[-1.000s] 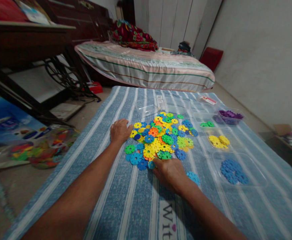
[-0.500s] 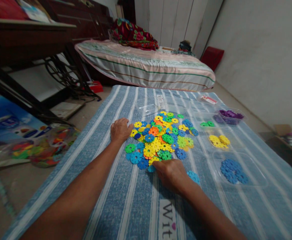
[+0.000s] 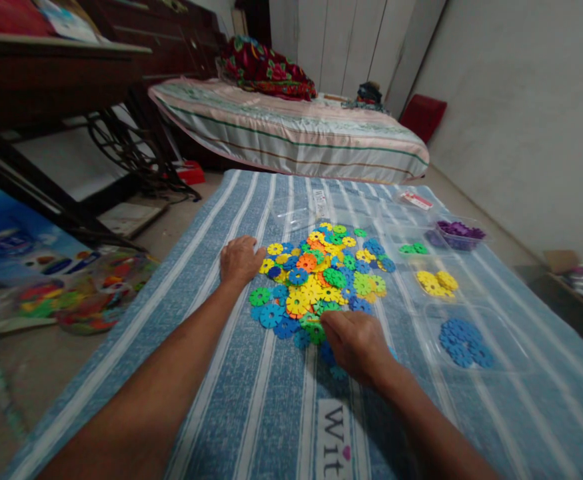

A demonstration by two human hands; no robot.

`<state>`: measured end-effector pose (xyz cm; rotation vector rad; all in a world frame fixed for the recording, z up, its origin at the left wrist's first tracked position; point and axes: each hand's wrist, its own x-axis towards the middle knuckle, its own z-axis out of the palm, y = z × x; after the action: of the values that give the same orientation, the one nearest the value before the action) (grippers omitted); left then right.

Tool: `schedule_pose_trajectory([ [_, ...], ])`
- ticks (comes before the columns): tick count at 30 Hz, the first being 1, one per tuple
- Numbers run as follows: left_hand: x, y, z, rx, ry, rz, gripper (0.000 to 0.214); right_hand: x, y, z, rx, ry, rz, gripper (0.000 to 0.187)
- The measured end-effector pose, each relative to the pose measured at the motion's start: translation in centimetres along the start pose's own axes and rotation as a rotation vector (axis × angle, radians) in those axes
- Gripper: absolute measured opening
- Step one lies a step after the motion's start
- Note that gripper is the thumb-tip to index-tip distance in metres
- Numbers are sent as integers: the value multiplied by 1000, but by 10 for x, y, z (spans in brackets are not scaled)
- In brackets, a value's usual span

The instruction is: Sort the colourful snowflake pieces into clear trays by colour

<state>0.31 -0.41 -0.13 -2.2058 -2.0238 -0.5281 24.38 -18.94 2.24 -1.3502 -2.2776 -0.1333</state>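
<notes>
Head view: the pile of coloured snowflake discs (image 3: 321, 277) lies on the blue striped cloth (image 3: 251, 400). The left hand (image 3: 240, 260) rests loosely curled at the pile's 9 o'clock edge, its fingertips touching yellow pieces, and whether it grips any cannot be told. Well apart from it, the right hand (image 3: 357, 345) sits at the pile's 6 o'clock edge, its fingers bent down over a green disc (image 3: 315, 332) with the grip hidden, while at the pile's 3 o'clock clear trays (image 3: 514, 355) hold blue discs (image 3: 464, 341), yellow discs (image 3: 437, 283) and purple discs (image 3: 460, 231)
</notes>
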Motion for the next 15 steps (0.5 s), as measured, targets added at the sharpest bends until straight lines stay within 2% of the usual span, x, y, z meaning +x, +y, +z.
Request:
schedule_pose_trajectory([
  [4,0,0,1,15,3,-4,31,-4,34,-32,-126,65,159,26],
  [8,1,-1,3,11,10,-6,31,-5,76,-68,-413,281,533,29],
  [10,1,-2,4,5,10,-6,30,-6,86,-76,-468,344,648,32],
  [12,1,-2,4,2,10,-1,30,-9,83,-73,-416,306,630,33],
  [15,1,-2,4,11,8,3,30,-14,60,-53,-227,81,477,29],
])
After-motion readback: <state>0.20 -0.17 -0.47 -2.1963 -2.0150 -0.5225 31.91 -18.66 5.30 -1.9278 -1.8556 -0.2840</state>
